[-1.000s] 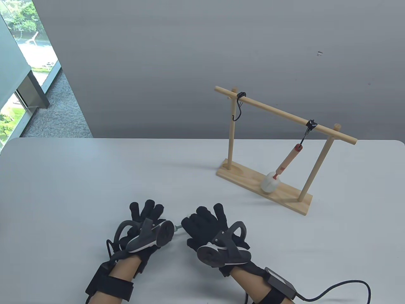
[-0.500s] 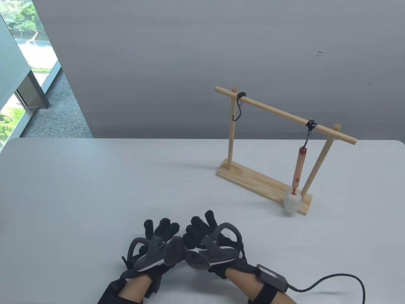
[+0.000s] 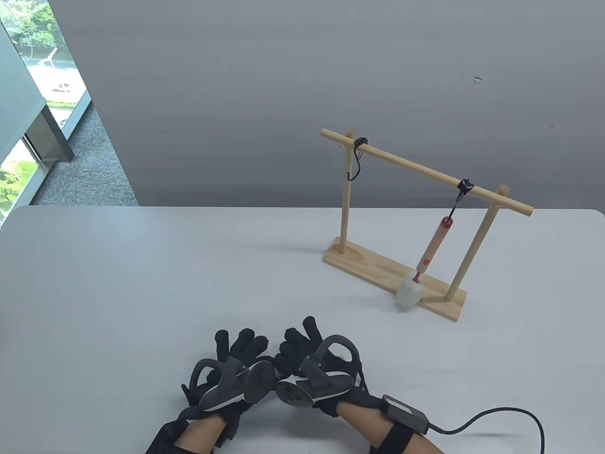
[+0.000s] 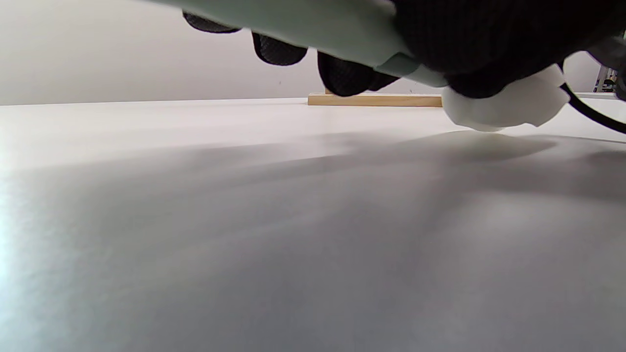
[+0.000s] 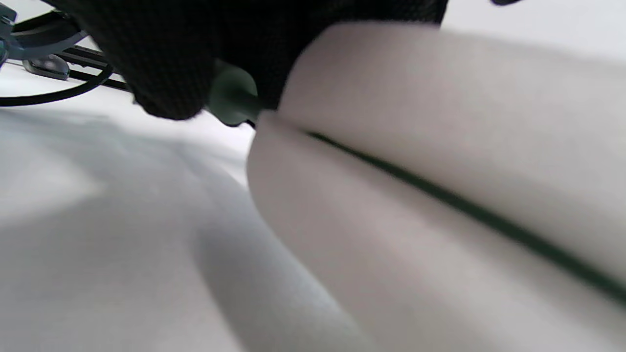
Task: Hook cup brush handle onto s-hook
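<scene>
A wooden rack (image 3: pixel 491 196) carries two black s-hooks. The left s-hook (image 3: pixel 355 161) is empty. A red-handled cup brush (image 3: pixel 432 248) hangs tilted from the right s-hook (image 3: pixel 461 196), its white sponge head (image 3: pixel 409 293) over the base. My left hand (image 3: pixel 238 343) and right hand (image 3: pixel 300 338) lie close together near the table's front edge. They hide a second brush in the table view. In the left wrist view my left fingers (image 4: pixel 279 49) hold its pale green handle (image 4: pixel 313 24), with its white sponge head (image 4: pixel 503 105) beside them. In the right wrist view my right hand (image 5: pixel 166 63) grips by the green stem (image 5: pixel 234 98) and the sponge head (image 5: pixel 440 171).
The rack's wooden base (image 3: pixel 368 262) stands on the white table at the right. A black cable (image 3: pixel 496 418) runs from my right wrist unit across the table's front right. A grey wall stands behind the table and a window lies at far left.
The hanging red-handled brush swings: right half a second ago, now back to the left. My hands drew back toward the front edge and closer together, then stayed about still.
</scene>
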`<state>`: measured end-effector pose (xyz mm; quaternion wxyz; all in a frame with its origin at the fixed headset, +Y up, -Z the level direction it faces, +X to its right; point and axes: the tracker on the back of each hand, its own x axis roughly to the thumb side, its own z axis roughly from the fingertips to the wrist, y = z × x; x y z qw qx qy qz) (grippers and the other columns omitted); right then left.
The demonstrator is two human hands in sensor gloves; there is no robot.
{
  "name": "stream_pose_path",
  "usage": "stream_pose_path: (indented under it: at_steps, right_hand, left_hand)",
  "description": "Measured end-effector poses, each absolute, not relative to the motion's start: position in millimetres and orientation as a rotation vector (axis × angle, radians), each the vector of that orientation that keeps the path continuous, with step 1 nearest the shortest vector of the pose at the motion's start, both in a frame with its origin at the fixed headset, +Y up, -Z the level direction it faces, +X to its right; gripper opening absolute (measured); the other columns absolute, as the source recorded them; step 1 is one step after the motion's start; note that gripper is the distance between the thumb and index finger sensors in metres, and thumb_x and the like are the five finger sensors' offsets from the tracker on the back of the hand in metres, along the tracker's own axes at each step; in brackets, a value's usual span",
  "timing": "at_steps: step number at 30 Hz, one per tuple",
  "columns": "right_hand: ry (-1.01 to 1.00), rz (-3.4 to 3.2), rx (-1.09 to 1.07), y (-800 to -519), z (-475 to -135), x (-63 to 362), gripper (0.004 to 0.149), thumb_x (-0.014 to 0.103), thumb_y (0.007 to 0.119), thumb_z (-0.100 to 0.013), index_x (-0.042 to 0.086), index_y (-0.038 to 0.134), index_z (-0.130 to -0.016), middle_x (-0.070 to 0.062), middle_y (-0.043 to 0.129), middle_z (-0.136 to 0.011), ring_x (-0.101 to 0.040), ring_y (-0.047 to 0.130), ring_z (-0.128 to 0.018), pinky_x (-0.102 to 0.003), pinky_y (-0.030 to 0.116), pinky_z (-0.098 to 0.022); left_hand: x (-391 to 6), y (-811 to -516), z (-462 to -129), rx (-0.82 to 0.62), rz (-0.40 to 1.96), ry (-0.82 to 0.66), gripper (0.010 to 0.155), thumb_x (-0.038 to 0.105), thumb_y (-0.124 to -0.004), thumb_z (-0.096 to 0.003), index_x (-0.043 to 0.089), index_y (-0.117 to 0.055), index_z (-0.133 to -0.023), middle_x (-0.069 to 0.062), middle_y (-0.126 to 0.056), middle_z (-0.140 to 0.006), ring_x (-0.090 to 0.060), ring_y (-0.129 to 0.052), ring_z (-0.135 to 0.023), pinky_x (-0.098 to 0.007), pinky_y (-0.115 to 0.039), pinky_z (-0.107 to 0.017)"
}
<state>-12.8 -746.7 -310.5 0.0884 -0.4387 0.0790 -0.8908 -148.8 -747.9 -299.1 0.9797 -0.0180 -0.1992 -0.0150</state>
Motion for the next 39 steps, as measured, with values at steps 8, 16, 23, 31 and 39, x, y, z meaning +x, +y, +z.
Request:
stream_pose_path:
  at_steps: [8,16,23,31,39]
  right_hand:
    - [0.235,-2.627,-1.314,-750,-310,-14,0.052,0.045,0.079,-0.047,0.01,0.083,-0.085,-0.016,0.084,-0.09,-0.044,0.074,-0.092,-0.073,0.038,-0.063]
    - [0.209,-2.611,-1.226,-750,-314,-10,0.05,0.044,0.08,-0.046,0.011,0.084,-0.084,-0.015,0.087,-0.088,-0.044,0.075,-0.091,-0.073,0.038,-0.064]
    - [0.186,-2.774,-0.942,-740,-339,16,0.05,0.043,0.08,-0.047,0.01,0.084,-0.084,-0.016,0.087,-0.088,-0.044,0.076,-0.091,-0.072,0.038,-0.064]
    - [0.189,-3.307,-0.671,-718,-372,74,0.05,0.044,0.078,-0.048,0.009,0.084,-0.084,-0.018,0.086,-0.086,-0.046,0.077,-0.088,-0.071,0.043,-0.062]
    - [0.121,-3.742,-0.564,-710,-387,110,0.051,0.045,0.076,-0.05,0.009,0.082,-0.085,-0.018,0.086,-0.087,-0.047,0.078,-0.086,-0.07,0.046,-0.06]
  left_hand:
    - [-152,-749,-300,-0.043,-0.01,-0.413,0.052,0.059,-0.074,-0.0401,0.033,-0.085,-0.083,-0.004,-0.071,-0.109,-0.039,-0.063,-0.109,-0.072,-0.035,-0.069]
    - [-152,-742,-296,0.018,-0.016,-0.391,0.066,0.06,-0.072,-0.0413,0.025,-0.071,-0.098,-0.007,-0.064,-0.112,-0.042,-0.058,-0.11,-0.073,-0.032,-0.069]
    - [-192,-726,-300,0.205,0.114,-0.264,0.075,0.062,-0.068,-0.0425,0.025,-0.054,-0.106,-0.01,-0.052,-0.116,-0.043,-0.052,-0.111,-0.073,-0.03,-0.069]
    - [-250,-730,-312,0.158,0.369,-0.049,0.076,0.062,-0.067,-0.0438,0.023,-0.053,-0.107,-0.012,-0.052,-0.116,-0.045,-0.052,-0.109,-0.074,-0.031,-0.068]
    - [-276,-738,-316,0.124,0.497,0.037,0.075,0.062,-0.066,-0.0448,0.022,-0.055,-0.106,-0.014,-0.054,-0.115,-0.046,-0.054,-0.108,-0.074,-0.033,-0.067]
